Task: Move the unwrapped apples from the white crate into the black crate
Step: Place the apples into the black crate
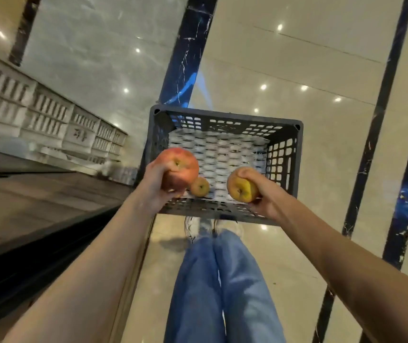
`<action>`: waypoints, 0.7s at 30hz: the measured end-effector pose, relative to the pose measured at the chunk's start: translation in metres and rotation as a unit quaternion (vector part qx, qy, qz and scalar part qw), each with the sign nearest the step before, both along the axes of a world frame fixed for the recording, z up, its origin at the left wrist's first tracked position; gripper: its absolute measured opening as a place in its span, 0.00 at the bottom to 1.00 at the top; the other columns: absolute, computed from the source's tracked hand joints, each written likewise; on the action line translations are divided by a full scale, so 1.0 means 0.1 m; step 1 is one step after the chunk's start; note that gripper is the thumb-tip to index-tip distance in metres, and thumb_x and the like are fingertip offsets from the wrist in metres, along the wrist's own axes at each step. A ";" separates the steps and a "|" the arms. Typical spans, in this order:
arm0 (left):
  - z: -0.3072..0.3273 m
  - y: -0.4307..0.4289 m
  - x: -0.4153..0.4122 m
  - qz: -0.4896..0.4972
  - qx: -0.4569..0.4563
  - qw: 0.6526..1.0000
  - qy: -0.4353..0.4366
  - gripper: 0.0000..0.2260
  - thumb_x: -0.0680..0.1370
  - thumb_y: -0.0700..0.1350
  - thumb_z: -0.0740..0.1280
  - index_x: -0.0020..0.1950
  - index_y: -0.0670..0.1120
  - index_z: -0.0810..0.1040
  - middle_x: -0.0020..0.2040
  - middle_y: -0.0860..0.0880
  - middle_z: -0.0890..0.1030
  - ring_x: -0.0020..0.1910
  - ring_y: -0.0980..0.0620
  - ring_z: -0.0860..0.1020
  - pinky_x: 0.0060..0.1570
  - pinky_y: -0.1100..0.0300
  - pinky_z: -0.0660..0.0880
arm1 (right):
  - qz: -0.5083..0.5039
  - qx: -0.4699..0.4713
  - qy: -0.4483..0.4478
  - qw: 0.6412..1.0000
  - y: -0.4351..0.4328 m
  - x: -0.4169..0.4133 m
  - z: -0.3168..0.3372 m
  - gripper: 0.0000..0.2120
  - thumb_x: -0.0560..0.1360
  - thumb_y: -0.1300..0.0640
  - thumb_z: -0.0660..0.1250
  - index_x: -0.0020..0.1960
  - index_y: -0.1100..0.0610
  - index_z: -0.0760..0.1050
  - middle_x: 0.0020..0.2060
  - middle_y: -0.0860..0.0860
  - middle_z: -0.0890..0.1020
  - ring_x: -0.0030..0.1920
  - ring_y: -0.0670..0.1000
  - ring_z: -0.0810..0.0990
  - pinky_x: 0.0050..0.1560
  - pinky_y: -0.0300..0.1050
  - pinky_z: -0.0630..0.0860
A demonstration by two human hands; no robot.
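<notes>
Tiles (297, 70); left hand (157, 186) round red apple (182, 167), right hand (264, 194) round yellow apple (238, 186)

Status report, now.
Left hand grips red apple, right hand grips yellow apple, both over black crate. Small apple inside. Nothing blocking.

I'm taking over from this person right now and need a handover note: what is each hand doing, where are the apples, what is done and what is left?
Left hand: grips a red apple above the left side of the black crate.
Right hand: grips a yellow apple above the crate's near right part.
Done: one small yellow apple lies on the crate's floor by the near wall.
Left: set both held apples inside, then return to the white crates at the left. They are blurred, so how many apples remain cannot be told.
</notes>
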State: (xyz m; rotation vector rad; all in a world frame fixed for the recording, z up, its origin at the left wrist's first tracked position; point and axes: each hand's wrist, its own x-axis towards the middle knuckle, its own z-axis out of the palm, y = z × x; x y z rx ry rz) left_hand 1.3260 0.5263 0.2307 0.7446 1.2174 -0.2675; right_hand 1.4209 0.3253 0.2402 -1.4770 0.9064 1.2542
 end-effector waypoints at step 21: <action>-3.28 0.61 0.92 -0.042 0.165 0.985 0.039 0.23 0.77 0.43 0.64 0.71 0.47 0.62 0.67 0.44 0.69 0.63 0.46 0.72 0.52 0.45 0.78 | 0.397 -0.083 -0.335 0.850 0.96 0.02 -3.44 0.32 0.58 0.51 0.78 0.53 0.53 0.61 0.53 0.54 0.68 0.58 0.57 0.66 0.54 0.48 0.69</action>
